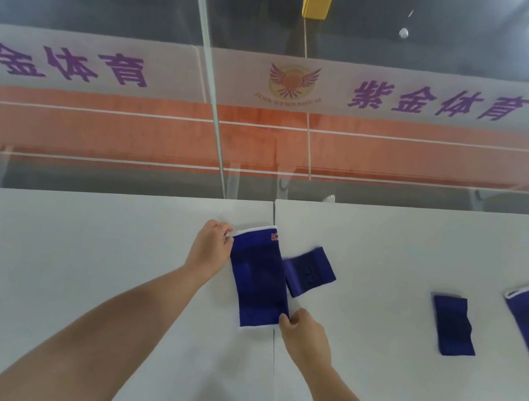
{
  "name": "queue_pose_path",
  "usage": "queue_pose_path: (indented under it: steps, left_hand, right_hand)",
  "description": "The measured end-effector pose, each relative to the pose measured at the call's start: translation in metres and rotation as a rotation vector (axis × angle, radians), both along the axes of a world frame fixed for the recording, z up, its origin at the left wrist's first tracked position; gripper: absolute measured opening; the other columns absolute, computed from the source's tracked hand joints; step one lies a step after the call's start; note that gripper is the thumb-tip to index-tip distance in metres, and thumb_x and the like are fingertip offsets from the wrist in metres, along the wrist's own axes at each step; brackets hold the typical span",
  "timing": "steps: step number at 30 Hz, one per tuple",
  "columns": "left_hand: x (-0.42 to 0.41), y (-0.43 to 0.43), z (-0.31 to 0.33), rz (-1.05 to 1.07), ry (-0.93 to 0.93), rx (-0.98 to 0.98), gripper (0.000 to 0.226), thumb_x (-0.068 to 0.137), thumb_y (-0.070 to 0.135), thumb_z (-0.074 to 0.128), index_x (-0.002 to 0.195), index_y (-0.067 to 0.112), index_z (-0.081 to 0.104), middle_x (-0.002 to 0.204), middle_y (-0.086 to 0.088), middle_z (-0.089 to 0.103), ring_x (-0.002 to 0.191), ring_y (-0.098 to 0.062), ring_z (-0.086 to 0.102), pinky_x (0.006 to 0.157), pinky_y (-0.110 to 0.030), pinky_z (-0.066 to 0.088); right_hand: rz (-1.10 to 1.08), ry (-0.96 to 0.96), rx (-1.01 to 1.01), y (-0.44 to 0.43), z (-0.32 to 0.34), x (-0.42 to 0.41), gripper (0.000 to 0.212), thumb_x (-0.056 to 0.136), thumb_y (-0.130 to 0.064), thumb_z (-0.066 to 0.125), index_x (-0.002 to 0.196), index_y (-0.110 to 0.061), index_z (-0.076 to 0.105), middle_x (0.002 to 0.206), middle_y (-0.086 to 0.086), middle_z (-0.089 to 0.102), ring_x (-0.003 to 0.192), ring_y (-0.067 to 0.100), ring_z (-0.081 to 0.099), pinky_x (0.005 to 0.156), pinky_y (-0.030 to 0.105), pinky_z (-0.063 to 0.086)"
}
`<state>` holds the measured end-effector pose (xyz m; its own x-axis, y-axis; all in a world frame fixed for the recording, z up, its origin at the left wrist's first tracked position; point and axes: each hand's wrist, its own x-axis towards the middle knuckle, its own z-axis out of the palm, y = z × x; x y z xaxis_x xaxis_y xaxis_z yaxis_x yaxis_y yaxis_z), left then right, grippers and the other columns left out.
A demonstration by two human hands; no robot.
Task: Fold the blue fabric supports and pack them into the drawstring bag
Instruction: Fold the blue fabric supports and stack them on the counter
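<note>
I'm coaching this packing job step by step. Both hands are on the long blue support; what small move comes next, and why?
Probably fold it in half: the long support lies flat, left hand pinching its far corner, right hand its near corner, so bring the ends together.

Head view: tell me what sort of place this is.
Probably a sports hall: a glass partition with a banner reading sports in Chinese, an orange court floor beyond, and blue supports on white tables.
</note>
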<state>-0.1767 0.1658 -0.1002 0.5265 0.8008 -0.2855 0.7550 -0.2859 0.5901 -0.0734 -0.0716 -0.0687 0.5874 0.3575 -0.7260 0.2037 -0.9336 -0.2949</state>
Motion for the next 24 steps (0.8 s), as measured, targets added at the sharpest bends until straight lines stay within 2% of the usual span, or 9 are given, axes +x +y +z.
queue_pose_path:
  steps: [3, 6, 10, 14, 16, 20, 24]
  left_hand:
    - [-0.003, -0.001, -0.004, -0.089, 0.012, 0.017, 0.035, 0.097, 0.016, 0.059, 0.131, 0.009, 0.062, 0.125, -0.011, 0.061, 0.113, -0.028, 0.058, 0.099, -0.036, 0.047]
    - [-0.005, -0.003, -0.006, -0.171, -0.005, 0.036, 0.034, 0.098, 0.011, 0.055, 0.132, 0.01, 0.063, 0.124, -0.009, 0.064, 0.113, -0.026, 0.058, 0.1, -0.036, 0.046]
    - [-0.017, 0.0, -0.008, -0.139, 0.0, 0.052, 0.032, 0.099, 0.007, 0.052, 0.127, 0.009, 0.068, 0.121, -0.01, 0.066, 0.111, -0.026, 0.06, 0.098, -0.033, 0.047]
    - [-0.046, 0.007, -0.01, -0.176, 0.036, 0.095, 0.029, 0.097, 0.01, 0.057, 0.123, 0.01, 0.069, 0.118, -0.01, 0.068, 0.107, -0.028, 0.061, 0.095, -0.036, 0.048]
    - [-0.058, 0.008, -0.009, -0.203, 0.04, 0.118, 0.028, 0.097, 0.01, 0.058, 0.122, 0.011, 0.07, 0.114, -0.01, 0.068, 0.104, -0.028, 0.061, 0.093, -0.035, 0.049]
    - [-0.064, 0.007, -0.009, -0.198, 0.056, 0.12, 0.03, 0.096, 0.007, 0.056, 0.121, 0.012, 0.07, 0.116, -0.008, 0.067, 0.107, -0.027, 0.061, 0.095, -0.033, 0.047]
    - [-0.057, -0.005, -0.003, -0.171, 0.177, 0.166, 0.03, 0.096, 0.017, 0.057, 0.126, 0.016, 0.064, 0.125, -0.004, 0.061, 0.117, -0.028, 0.053, 0.099, -0.04, 0.044]
  right_hand:
    - [-0.018, -0.003, 0.023, -0.004, -0.005, -0.003, 0.029, 0.098, -0.047, 0.048, 0.099, -0.02, 0.057, 0.085, -0.005, 0.063, 0.078, 0.018, 0.062, 0.069, 0.035, 0.05]
    - [-0.024, -0.009, 0.09, -0.008, -0.011, -0.011, 0.027, 0.102, -0.039, 0.046, 0.098, -0.017, 0.061, 0.086, -0.003, 0.066, 0.081, 0.019, 0.063, 0.078, 0.039, 0.055]
    - [-0.033, -0.014, 0.092, -0.006, -0.017, -0.029, 0.025, 0.102, -0.035, 0.047, 0.088, -0.017, 0.058, 0.081, -0.003, 0.064, 0.073, 0.018, 0.06, 0.069, 0.036, 0.052]
    - [-0.068, -0.046, 0.075, -0.003, -0.016, -0.048, 0.023, 0.102, -0.038, 0.046, 0.092, -0.018, 0.053, 0.081, -0.004, 0.062, 0.071, 0.016, 0.06, 0.061, 0.032, 0.048]
    - [0.0, -0.078, 0.049, -0.003, -0.017, -0.056, 0.023, 0.101, -0.041, 0.046, 0.092, -0.021, 0.054, 0.081, -0.005, 0.063, 0.072, 0.016, 0.061, 0.063, 0.034, 0.052]
    - [0.115, 0.015, 0.017, 0.001, -0.017, -0.076, 0.023, 0.099, -0.042, 0.047, 0.094, -0.022, 0.057, 0.088, -0.002, 0.065, 0.08, 0.02, 0.065, 0.075, 0.039, 0.058]
    - [0.088, 0.039, 0.031, 0.002, -0.011, -0.07, 0.028, 0.097, -0.046, 0.048, 0.089, -0.021, 0.058, 0.084, -0.003, 0.064, 0.077, 0.019, 0.063, 0.07, 0.035, 0.055]
